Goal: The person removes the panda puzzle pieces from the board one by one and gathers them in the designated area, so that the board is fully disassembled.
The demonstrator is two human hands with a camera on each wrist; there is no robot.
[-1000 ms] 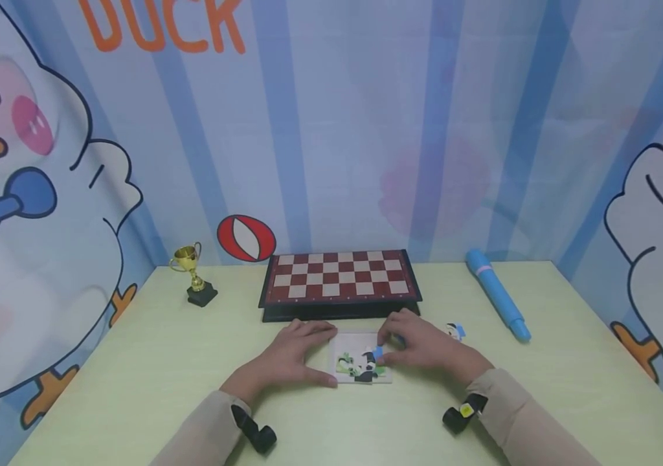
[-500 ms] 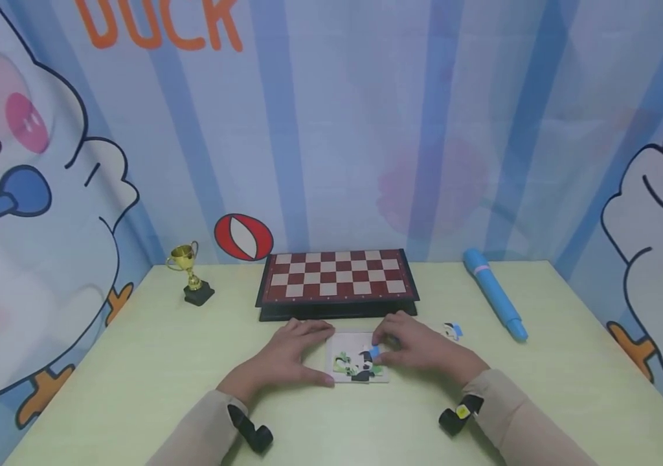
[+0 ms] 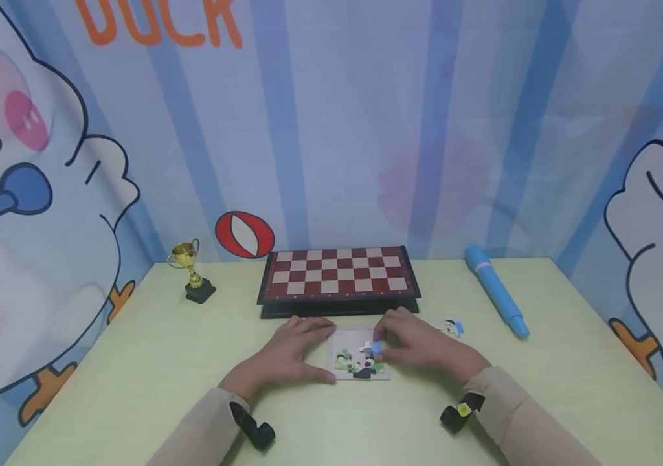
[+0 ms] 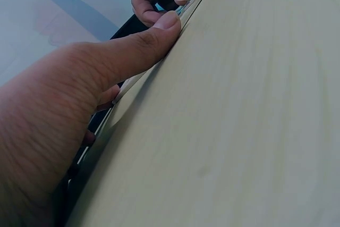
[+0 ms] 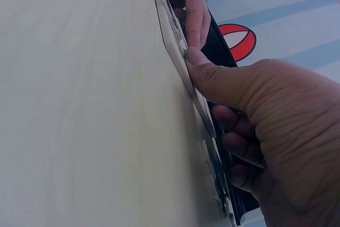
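A small white puzzle board lies in front of me, with joined pieces of a panda and green leaves along its lower part. My left hand holds the board's left side, thumb at the near corner and fingertips at the far one. In the left wrist view the thumb lies along the board's edge. My right hand pinches a blue and white puzzle piece over the board's right half, next to the panda's black and white part. Its curled fingers partly hide the piece.
Loose puzzle pieces lie just beyond my right wrist. A folded chessboard stands behind the puzzle board. A gold trophy cup is at the back left, and a blue, thick pen-shaped tube at the back right.
The blue and white piece under my right fingers has shifted slightly, and more of its white part shows. The left hand keeps its place on the board.
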